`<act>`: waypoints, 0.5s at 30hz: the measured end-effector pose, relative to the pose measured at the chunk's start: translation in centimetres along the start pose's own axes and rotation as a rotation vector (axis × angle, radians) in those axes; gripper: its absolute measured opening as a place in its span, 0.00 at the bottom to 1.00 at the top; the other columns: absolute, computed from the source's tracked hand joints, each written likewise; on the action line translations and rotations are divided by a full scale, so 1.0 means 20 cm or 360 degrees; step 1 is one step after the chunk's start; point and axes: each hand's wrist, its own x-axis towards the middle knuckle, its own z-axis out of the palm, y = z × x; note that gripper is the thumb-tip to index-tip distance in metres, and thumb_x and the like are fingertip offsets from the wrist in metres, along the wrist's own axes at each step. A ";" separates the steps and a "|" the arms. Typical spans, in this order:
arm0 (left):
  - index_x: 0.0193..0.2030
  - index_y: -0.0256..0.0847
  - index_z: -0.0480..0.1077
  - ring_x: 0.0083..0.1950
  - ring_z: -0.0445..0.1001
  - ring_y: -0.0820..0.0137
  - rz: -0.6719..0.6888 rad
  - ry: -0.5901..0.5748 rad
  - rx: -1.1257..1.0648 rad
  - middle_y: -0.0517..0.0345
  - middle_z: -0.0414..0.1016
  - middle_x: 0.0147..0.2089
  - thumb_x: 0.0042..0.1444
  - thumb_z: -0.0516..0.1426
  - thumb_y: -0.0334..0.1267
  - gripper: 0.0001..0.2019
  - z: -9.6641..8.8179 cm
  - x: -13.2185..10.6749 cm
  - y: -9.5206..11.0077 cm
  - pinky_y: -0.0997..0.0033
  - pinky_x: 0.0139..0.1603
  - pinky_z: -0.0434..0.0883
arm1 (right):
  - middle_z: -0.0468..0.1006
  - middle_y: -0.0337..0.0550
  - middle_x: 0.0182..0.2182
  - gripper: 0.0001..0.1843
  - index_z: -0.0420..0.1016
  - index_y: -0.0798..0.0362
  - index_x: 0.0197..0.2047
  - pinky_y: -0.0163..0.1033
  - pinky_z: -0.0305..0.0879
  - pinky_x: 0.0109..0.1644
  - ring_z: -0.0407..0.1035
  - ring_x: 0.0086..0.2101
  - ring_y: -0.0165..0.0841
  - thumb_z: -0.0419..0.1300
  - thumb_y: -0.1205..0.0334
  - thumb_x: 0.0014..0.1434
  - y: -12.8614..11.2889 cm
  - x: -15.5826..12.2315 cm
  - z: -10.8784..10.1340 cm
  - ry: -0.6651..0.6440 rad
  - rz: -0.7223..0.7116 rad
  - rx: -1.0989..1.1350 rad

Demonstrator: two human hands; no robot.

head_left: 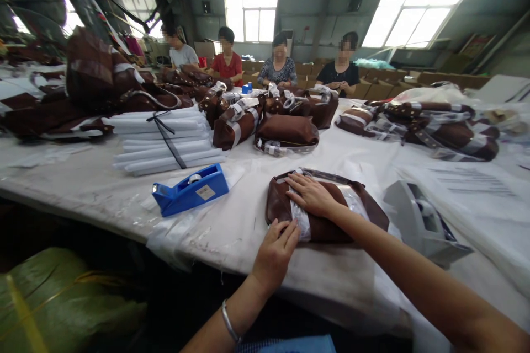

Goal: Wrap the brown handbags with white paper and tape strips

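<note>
A brown leather handbag (pixel 331 229) lies on the table in front of me. A whitish, see-through wrapping strip (pixel 301 219) runs across its left part, and another wrapped patch shows on its right. My right hand (pixel 310 194) rests flat on top of the bag, fingers stretched out over the strip. At the bag's near left edge, my left hand (pixel 276 251) has its fingers bent together at the strip's lower end. The bag's strap (pixel 331 175) lies along its far side.
Left of the bag stands a blue tape dispenser (pixel 194 190); a grey tape dispenser (pixel 422 220) is close on its right. Behind are tied white paper rolls (pixel 165 140) and several brown bags (pixel 285 131). Several co-workers (pixel 278 63) sit across the table (pixel 236 231).
</note>
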 end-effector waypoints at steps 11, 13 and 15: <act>0.69 0.39 0.60 0.71 0.61 0.57 0.0037 -0.0221 -0.0048 0.46 0.66 0.68 0.67 0.54 0.43 0.26 -0.07 0.23 -0.03 0.44 0.71 0.58 | 0.71 0.56 0.62 0.32 0.60 0.56 0.70 0.55 0.58 0.66 0.65 0.61 0.47 0.49 0.47 0.69 0.07 0.01 0.04 0.0140 0.0110 0.0390; 0.69 0.39 0.59 0.72 0.59 0.56 0.0077 -0.0296 -0.0047 0.45 0.65 0.68 0.67 0.55 0.46 0.27 -0.03 0.22 -0.04 0.42 0.71 0.58 | 0.72 0.52 0.61 0.29 0.60 0.53 0.70 0.52 0.62 0.64 0.67 0.59 0.44 0.48 0.50 0.70 0.08 0.01 0.01 0.0192 0.0146 0.0511; 0.69 0.41 0.60 0.72 0.59 0.58 0.0042 -0.0325 -0.0159 0.48 0.65 0.68 0.67 0.54 0.45 0.25 -0.02 0.19 -0.05 0.43 0.71 0.58 | 0.73 0.48 0.61 0.27 0.62 0.49 0.68 0.50 0.64 0.63 0.68 0.59 0.42 0.48 0.52 0.70 0.12 -0.03 -0.05 0.0302 0.0211 0.0548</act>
